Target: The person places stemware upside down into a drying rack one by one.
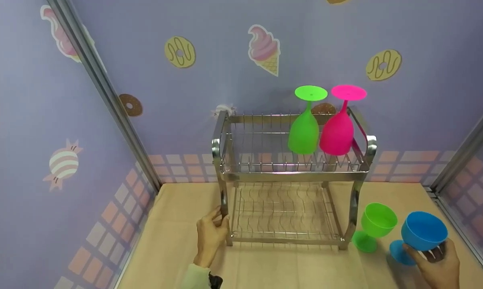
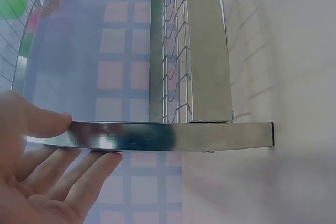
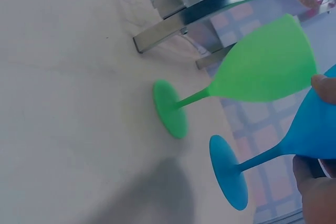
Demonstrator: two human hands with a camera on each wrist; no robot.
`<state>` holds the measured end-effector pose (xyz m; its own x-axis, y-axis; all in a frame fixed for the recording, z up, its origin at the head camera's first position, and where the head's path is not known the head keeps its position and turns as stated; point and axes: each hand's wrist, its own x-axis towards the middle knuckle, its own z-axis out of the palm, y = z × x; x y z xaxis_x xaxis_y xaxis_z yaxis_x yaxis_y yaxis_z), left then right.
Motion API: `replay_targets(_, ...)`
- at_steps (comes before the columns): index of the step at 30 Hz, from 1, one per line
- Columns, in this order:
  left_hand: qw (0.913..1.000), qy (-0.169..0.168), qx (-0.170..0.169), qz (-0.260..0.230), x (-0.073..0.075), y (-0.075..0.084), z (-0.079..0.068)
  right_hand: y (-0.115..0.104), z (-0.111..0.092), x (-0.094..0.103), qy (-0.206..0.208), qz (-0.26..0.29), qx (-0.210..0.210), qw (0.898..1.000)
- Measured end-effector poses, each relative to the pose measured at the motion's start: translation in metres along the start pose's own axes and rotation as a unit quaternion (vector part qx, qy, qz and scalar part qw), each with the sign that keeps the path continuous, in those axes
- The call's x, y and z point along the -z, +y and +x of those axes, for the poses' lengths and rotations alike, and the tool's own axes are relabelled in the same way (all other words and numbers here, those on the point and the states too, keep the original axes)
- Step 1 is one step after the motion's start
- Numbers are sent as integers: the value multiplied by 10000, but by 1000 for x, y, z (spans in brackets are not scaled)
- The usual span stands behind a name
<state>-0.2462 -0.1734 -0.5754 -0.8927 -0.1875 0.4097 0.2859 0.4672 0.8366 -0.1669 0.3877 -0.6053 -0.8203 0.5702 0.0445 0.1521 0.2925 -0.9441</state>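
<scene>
Head view: L hand (image 1: 212, 237) is clamped on the L front post (image 1: 224, 196) of the rack (image 1: 289, 176); R hand (image 1: 442, 263) is clamped round the blue cup (image 1: 424, 230), near the green cup (image 1: 380, 221) (upright on the desk (image 1: 177, 228), R of rack). Upturned green cup (image 1: 303, 134) & pink cup (image 1: 337, 134) sit side by side in the upper tier.

L wrist view: thumb one side of post, fingers (image 2: 97, 181) t'other.

R wrist view: blue cup's just beside green cup; can't tell if its base touches desk.
</scene>
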Motion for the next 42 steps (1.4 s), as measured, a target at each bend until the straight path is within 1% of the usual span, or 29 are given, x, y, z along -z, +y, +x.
replay_targets(4, 9999, 40, 39, 112, 6, 3, 0, -13, -9, 1, 24, -58, 514, 9987)
replay_targets(7, 9998, -10, 126, 159, 11, 7, -2, -24, -18, 2, -26, 57, 990, 9951)
replay_targets(11, 9993, -236, 289, 94, 16, 13, -7, -37, -28, 2, -153, 107, 1443, 9894)
replay_targets(13, 9990, -329, 284, 72, 17, 16, -9, -43, -32, 3, -240, 26, 1639, 9862)
replay_targets(15, 9990, -391, 212, 57, 17, 19, -12, -49, -36, 4, -355, -103, 1811, 9828)
replay_targets(18, 9992, -400, -9, 96, 15, 25, -16, -57, -39, 5, -510, -283, 2075, 9765)
replay_targets(20, 9991, -388, -140, 123, 13, 30, -17, -63, -41, 4, -533, -402, 2193, 9734)
replay_targets(23, 9987, -359, -319, 177, 10, 38, -17, -70, -45, 1, -568, -548, 2456, 9662)
replay_targets(25, 9983, -361, -424, 157, 9, 43, -18, -75, -47, -1, -624, -610, 2678, 9595)
replay_targets(28, 9973, -528, -509, 62, 6, 52, -21, -81, -50, -5, -713, -653, 3076, 9466)
replay_targets(31, 9951, -862, -469, -106, 3, 63, -24, -86, -50, -10, -724, -650, 3563, 9293)
replay_targets(32, 9942, -979, -400, -187, 2, 66, -25, -87, -50, -12, -714, -649, 3730, 9228)
replay_targets(35, 9896, -1336, -309, -432, -2, 76, -27, -89, -49, -15, -687, -709, 4206, 9018)
replay_targets(36, 9879, -1438, -288, -507, -3, 79, -28, -90, -50, -16, -678, -736, 4314, 8966)
replay_targets(38, 9842, -1624, -285, -643, -6, 83, -29, -91, -51, -18, -669, -819, 4443, 8896)
replay_targets(39, 9825, -1698, -307, -696, -8, 85, -29, -93, -53, -19, -678, -862, 4467, 8879)
replay_targets(42, 9789, -1841, -298, -839, -14, 89, -31, -98, -57, -24, -713, -1010, 4449, 8870)
